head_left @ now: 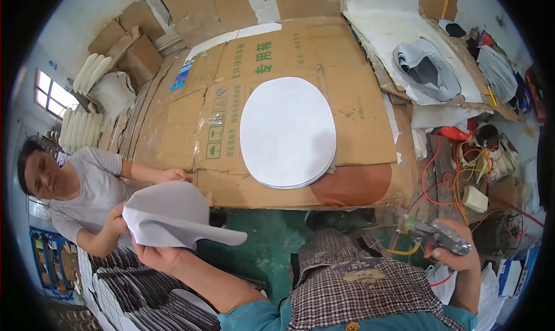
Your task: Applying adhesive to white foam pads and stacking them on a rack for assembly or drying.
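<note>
My left hand (157, 258) is closed on the lower edge of a pale grey, flexible sheet (172, 211), which bends and droops to the right. A co-worker's hand (117, 219) is also at the sheet's left edge. In my right hand (461, 251) is a spray gun (436, 234), slightly blurred at its front end, with a yellow hose (404, 251) below it. Ahead of me, a stack of white rounded-oval pieces (288, 128) lies on the cardboard-covered table (173, 123). A reddish-brown rounded patch (355, 185) shows beside the stack at the near edge.
A co-worker (95, 186) stands at the left. Below them is a pile of dark, light-edged pieces (139, 293). Rolled grey material (425, 71) lies on the far-right surface. Tangled orange hoses (457, 169) and a white container (474, 199) sit at the right.
</note>
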The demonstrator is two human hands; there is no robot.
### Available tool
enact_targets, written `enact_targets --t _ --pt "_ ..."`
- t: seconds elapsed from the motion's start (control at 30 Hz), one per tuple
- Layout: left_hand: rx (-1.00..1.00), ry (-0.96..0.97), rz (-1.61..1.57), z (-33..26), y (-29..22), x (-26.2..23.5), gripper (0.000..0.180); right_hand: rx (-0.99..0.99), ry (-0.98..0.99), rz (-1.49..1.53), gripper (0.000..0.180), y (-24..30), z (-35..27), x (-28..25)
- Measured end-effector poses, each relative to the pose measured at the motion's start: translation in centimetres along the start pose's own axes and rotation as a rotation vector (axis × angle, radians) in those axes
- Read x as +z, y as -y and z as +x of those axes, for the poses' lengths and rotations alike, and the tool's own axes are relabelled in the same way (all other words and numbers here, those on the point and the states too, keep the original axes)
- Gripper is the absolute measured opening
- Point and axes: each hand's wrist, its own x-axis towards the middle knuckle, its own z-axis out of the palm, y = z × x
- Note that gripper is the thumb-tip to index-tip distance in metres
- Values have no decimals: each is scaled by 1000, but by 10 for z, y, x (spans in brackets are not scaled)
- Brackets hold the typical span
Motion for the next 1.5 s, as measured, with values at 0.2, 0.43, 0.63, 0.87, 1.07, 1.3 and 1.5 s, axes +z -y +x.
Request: enact_targets --t 0.2,0.43,0.63,0.87,1.07,1.3,1.5 --pt "-6 -67 1 -1 8 5 24 -27 -182 143 56 -2 23 26" --pt "-102 250 -391 39 26 -65 19 -15 -419 3 55 -1 7 4" --pt "-224 52 -327 33 76 -65 18 -73 -126 -52 59 -9 -13 2" --pt "-307 -74 -159 26 123 -80 25 19 -389 -65 56 6 -12 2" --pt "-323 -104 -48 18 159 -105 54 -53 -13 -347 51 10 -12 -9" --pt "-508 -83 514 -24 229 -97 35 -43 -196 78 57 -8 28 13" --pt "-317 365 1269 -21 300 -138 29 -11 -269 103 54 -6 18 -5"
